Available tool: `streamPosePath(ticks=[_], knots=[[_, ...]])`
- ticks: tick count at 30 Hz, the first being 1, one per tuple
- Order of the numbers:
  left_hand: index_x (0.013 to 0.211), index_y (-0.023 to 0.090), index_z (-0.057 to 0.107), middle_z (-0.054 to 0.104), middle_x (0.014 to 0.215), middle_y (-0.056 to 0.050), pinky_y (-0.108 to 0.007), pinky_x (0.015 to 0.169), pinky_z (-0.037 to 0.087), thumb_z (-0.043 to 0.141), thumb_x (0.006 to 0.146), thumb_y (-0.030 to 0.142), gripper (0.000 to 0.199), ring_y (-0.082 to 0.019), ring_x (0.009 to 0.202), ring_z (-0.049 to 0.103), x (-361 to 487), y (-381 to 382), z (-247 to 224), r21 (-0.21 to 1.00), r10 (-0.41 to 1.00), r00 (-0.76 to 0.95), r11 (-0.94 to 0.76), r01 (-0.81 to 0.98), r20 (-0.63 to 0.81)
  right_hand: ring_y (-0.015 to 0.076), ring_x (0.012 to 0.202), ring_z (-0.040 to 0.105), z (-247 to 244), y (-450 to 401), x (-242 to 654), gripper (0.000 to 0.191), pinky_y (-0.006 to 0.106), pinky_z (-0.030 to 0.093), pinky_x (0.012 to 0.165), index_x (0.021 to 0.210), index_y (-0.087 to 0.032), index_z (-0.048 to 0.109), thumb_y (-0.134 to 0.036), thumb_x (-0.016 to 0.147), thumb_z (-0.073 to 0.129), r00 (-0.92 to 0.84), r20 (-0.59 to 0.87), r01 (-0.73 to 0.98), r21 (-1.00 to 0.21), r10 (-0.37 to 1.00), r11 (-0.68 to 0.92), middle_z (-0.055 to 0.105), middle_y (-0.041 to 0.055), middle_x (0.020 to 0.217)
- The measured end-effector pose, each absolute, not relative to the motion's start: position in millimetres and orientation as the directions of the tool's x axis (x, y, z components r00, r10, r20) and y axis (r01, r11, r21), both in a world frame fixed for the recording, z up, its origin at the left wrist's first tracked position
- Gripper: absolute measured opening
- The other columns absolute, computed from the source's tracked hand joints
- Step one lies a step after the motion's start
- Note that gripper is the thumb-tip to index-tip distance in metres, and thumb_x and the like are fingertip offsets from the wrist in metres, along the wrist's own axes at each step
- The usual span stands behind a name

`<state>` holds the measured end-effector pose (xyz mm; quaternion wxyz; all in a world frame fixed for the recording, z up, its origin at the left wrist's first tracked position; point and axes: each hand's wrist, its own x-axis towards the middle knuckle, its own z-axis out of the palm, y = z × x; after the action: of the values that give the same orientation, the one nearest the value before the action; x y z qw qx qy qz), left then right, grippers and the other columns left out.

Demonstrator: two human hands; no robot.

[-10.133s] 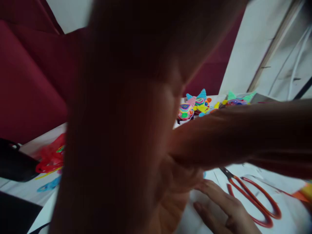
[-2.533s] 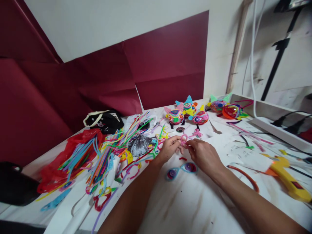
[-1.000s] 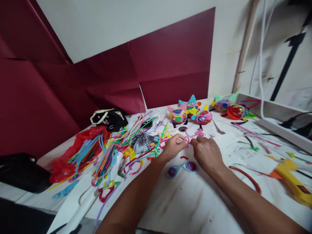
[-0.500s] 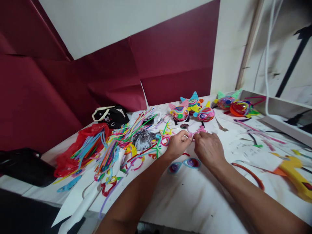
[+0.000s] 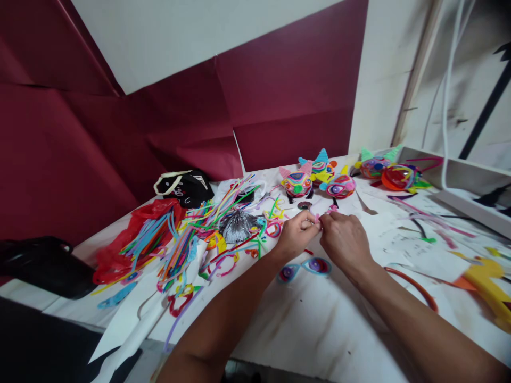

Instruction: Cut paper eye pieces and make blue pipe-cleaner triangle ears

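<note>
Both hands meet above the middle of the table. My left hand [image 5: 297,234] pinches a pink pipe cleaner [image 5: 317,217] between thumb and forefinger. Right beside it, my right hand [image 5: 344,238] is closed on the same pink piece, its fingertips mostly hidden behind the knuckles. A bit of pink fuzz shows above the fingers. Just below the hands, a pair of pipe-cleaner eyes [image 5: 305,269], light blue outside with red and purple inside, lies flat on the white tabletop [image 5: 295,330].
Loose pipe cleaners [image 5: 181,258] and a red plastic bag [image 5: 115,258] crowd the left. Colourful animal heads [image 5: 297,183] stand at the back. A yellow glue gun [image 5: 489,284] lies at the right, near a white power-strip tray [image 5: 479,207]. A black pouch [image 5: 187,189] sits at the back left.
The view has shifted slightly, so the scene sits a little further right. Both hands stay together at the pink pipe cleaner, and less of it shows above the fingers.
</note>
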<state>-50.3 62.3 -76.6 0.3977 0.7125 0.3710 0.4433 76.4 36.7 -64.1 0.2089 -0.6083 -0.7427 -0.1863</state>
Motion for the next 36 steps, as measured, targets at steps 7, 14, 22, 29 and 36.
streamPosePath(ticks=[7, 14, 22, 29, 36], knots=[[0.073, 0.017, 0.044, 0.035, 0.053, 0.008, -0.020, 0.046, 0.019, 0.053, 0.078, 0.027, 0.015, -0.005, 0.047, 0.028, -47.9, 59.0, -75.0, 0.901, 0.874, 0.335, -0.413, 0.132, 0.352, 0.0241, 0.072, 0.060, -61.0, 37.3, 76.2, 0.016, 0.033, 0.030, 0.067, 0.078, -0.014, 0.063, -0.011, 0.079, 0.047, -0.162, 0.532, 0.981, -0.003, 0.831, 0.193, 0.066, 0.0102, 0.078], [0.079, 0.018, 0.048, 0.034, 0.050, 0.009, -0.019, 0.043, 0.019, 0.055, 0.079, 0.032, 0.016, -0.005, 0.043, 0.027, -51.0, 61.6, -74.6, 0.896, 0.882, 0.319, -0.412, 0.164, 0.347, 0.0237, 0.075, 0.060, -61.2, 38.4, 82.7, 0.018, 0.032, 0.032, 0.067, 0.080, -0.014, 0.063, -0.011, 0.080, 0.045, -0.159, 0.531, 0.969, -0.076, 0.832, 0.234, 0.066, 0.0109, 0.080], [0.081, 0.019, 0.051, 0.059, 0.061, 0.003, -0.018, 0.045, 0.035, 0.056, 0.079, 0.033, 0.015, -0.007, 0.044, 0.047, -62.5, 74.8, -85.9, 0.857, 0.903, 0.161, -0.429, 0.285, 0.398, 0.0184, 0.062, 0.055, -76.0, 51.7, 87.3, 0.015, 0.028, 0.034, 0.058, 0.071, -0.019, 0.059, -0.028, 0.079, 0.050, -0.001, 0.306, 0.561, -0.788, 0.952, 0.254, 0.063, 0.0045, 0.065], [0.076, 0.016, 0.054, 0.061, 0.064, 0.000, -0.020, 0.049, 0.041, 0.052, 0.081, 0.028, 0.013, -0.009, 0.049, 0.052, -65.7, 78.4, -87.8, 0.856, 0.885, 0.243, -0.452, 0.251, 0.396, 0.0122, 0.049, 0.048, -83.4, 59.4, 86.0, 0.018, 0.024, 0.038, 0.049, 0.066, -0.017, 0.057, -0.034, 0.070, 0.051, -0.131, 0.178, 0.225, -0.953, 0.975, 0.204, 0.059, 0.0019, 0.058], [0.086, 0.017, 0.055, 0.062, 0.070, 0.000, -0.020, 0.057, 0.044, 0.050, 0.082, 0.022, 0.009, -0.010, 0.057, 0.056, -67.2, 77.3, -89.5, 0.782, 0.841, 0.359, -0.522, 0.341, 0.404, 0.0129, 0.050, 0.051, -92.3, 67.1, 93.1, 0.016, 0.024, 0.038, 0.051, 0.067, -0.019, 0.059, -0.033, 0.072, 0.054, -0.121, 0.197, 0.301, -0.927, 0.973, 0.225, 0.061, 0.0006, 0.056]])
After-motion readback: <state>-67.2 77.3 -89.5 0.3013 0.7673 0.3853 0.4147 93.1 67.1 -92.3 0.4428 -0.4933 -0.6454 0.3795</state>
